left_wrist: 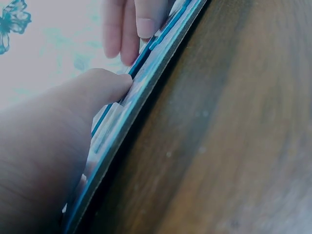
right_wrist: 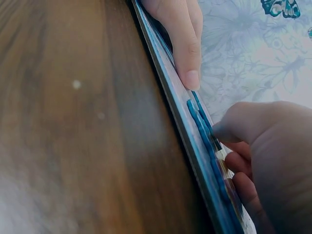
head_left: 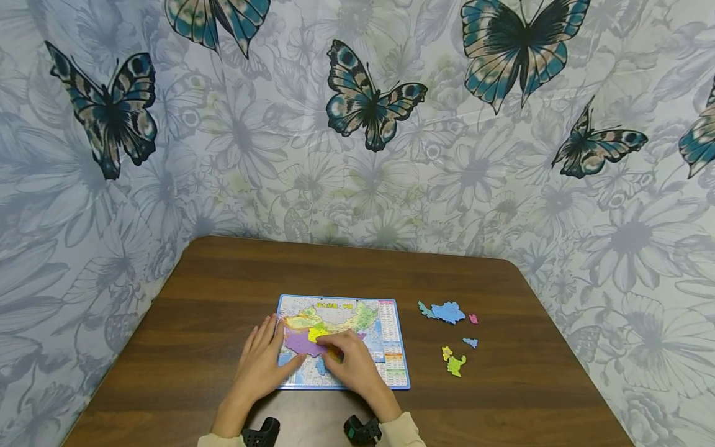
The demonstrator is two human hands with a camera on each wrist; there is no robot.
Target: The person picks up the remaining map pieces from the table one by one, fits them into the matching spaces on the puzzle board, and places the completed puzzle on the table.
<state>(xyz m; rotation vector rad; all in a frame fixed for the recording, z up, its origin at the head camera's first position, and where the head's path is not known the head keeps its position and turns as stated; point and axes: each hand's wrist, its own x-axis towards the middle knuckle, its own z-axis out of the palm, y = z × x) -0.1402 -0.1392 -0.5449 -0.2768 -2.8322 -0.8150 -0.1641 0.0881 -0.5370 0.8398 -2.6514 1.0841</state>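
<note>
A map puzzle board (head_left: 394, 347) with a blue border lies on the table, with coloured map pieces in it. In the head view, a purple piece (head_left: 298, 343) and a yellow piece (head_left: 316, 332) sit in its left middle part. My left hand (head_left: 262, 357) rests on the board's left side with fingers extended, its thumb touching the purple area's lower edge. Over the middle of the board is my right hand (head_left: 352, 360), its thumb and index finger bent close together near the yellow piece. Whether they pinch a piece is hidden. The right wrist view shows its thumb (right_wrist: 234, 124) touching the board.
Right of the board lie several loose pieces: a large blue one (head_left: 449, 312), a pink one (head_left: 473, 318), a small blue one (head_left: 470, 342), a small yellow one (head_left: 447, 352) and a green one (head_left: 455, 366). A butterfly-print wall covering (head_left: 385, 198) stands behind the wooden table (head_left: 223, 279).
</note>
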